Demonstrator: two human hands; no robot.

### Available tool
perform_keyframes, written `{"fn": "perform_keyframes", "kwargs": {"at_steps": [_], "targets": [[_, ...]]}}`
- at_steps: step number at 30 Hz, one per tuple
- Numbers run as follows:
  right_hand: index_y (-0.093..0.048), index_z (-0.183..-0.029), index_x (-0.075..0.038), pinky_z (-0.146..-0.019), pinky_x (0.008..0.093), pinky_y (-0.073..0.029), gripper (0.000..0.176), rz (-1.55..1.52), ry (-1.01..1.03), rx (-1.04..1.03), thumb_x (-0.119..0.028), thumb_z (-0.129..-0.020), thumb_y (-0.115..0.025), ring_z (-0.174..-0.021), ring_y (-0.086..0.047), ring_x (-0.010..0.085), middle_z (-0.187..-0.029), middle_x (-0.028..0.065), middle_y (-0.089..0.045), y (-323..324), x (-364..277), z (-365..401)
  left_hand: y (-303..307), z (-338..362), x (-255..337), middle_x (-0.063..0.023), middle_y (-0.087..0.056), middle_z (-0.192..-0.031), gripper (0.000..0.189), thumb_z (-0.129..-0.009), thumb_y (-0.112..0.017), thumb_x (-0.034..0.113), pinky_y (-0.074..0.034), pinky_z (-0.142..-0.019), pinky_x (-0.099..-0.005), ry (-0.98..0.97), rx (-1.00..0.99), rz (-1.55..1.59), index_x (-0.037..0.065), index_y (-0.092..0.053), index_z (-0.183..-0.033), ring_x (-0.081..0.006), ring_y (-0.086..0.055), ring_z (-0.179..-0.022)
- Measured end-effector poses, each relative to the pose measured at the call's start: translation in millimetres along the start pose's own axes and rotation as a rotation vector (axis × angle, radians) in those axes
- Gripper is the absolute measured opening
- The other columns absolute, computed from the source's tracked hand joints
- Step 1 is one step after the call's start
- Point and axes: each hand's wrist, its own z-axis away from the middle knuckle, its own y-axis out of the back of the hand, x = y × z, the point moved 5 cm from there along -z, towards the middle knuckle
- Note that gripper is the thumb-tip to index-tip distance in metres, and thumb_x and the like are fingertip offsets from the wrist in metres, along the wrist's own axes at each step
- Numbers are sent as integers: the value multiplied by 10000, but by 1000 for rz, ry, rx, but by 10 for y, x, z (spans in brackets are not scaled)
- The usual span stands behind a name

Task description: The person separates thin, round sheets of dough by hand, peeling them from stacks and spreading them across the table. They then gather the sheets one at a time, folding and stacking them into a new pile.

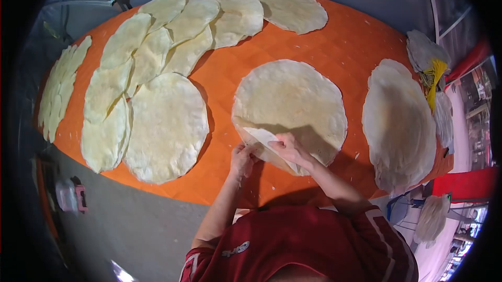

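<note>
A large round flatbread sheet (pixel 290 96) lies in front of me on the orange table. Its near edge is lifted and turned over, so a whiter flap shows between my hands. My left hand (pixel 244 160) pinches that edge at the lower left. On the raised flap, my right hand (pixel 288 148) has its fingers closed on the edge, with part of the grip hidden. Just left of these is another big round flatbread (pixel 166 130), and a thick pile of flatbreads (pixel 398 125) lies to the right.
Overlapping flatbreads (pixel 149 57) cover the table's left and back, with a separate one (pixel 290 9) at the far edge. Clear plastic bags (pixel 426 52) and yellow strips (pixel 435 81) sit at the right end. A pink-and-clear container (pixel 70 196) stands on the floor.
</note>
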Motion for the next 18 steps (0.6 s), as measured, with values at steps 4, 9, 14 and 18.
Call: {"fn": "perform_keyframes", "kwargs": {"at_steps": [4,9,14,18], "targets": [[-595,-728,-50,-519,238,-424,86,-29,-170,258,-132,-736,-568,-570,-501,76,-641,-17,-559,905,317,-236,178,59,-23,-44,-525,-642,74,-788,-483,28,-388,-523,-238,31,-27,128,4,-516,-728,-118,-498,-568],[-565,-650,17,-552,374,-414,172,863,182,639,-151,-686,-559,-593,-553,291,-626,198,-541,3107,-443,-353,314,291,101,-20,-501,-624,79,-789,-463,-3,-338,-506,-217,-20,3,10,9,-514,-730,-98,-445,-526],[-557,-718,44,-659,398,-413,232,1014,144,886,-183,-735,-512,-749,-527,391,-755,253,-535,3885,-1318,-45,595,406,176,-37,-536,-674,41,-775,-497,22,-376,-543,-221,-105,122,-55,9,-528,-752,-111,-491,-572],[-551,-739,52,-656,386,-414,180,1173,155,921,-111,-765,-479,-737,-529,383,-754,250,-541,3902,-1699,62,721,485,282,-53,-572,-742,56,-774,-508,32,-413,-598,-235,-193,193,-160,2,-539,-810,-122,-537,-637]]}}
